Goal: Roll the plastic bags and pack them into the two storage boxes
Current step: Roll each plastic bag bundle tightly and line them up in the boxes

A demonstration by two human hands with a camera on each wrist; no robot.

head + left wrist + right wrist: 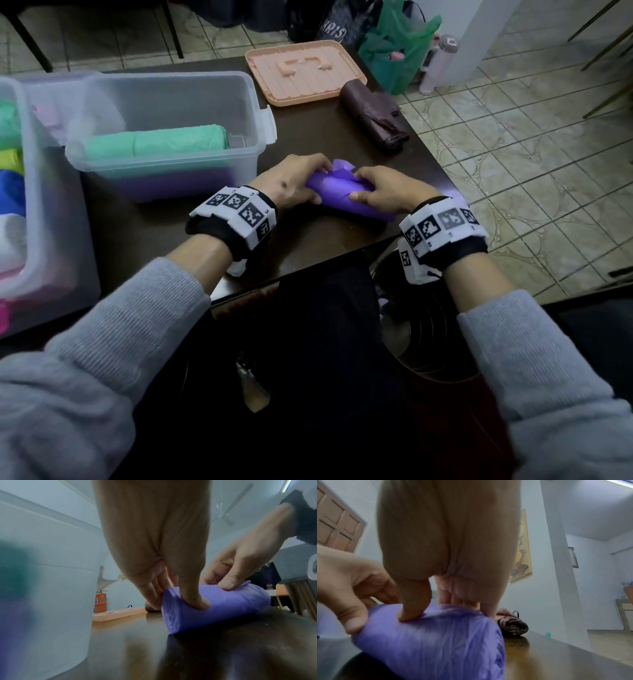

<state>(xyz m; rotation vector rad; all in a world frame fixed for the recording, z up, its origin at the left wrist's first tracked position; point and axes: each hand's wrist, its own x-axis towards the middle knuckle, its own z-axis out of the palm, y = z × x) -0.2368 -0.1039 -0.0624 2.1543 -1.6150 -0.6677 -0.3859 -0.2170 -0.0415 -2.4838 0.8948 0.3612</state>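
Purple bag roll (pixel 346 200) (both hands gripping).

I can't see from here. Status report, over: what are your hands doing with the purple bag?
Left hand and right hand both gripping purple bag roll on table. Clear box open beside it. Nothing in the way.

- Dark wooden table (pixel 308 137) on a pale tiled floor (pixel 531 144).
- Brown panelled door (pixel 335 524).
- Framed painting (pixel 521 550) on a pale wall.
- Orange fire extinguisher (pixel 100 602).
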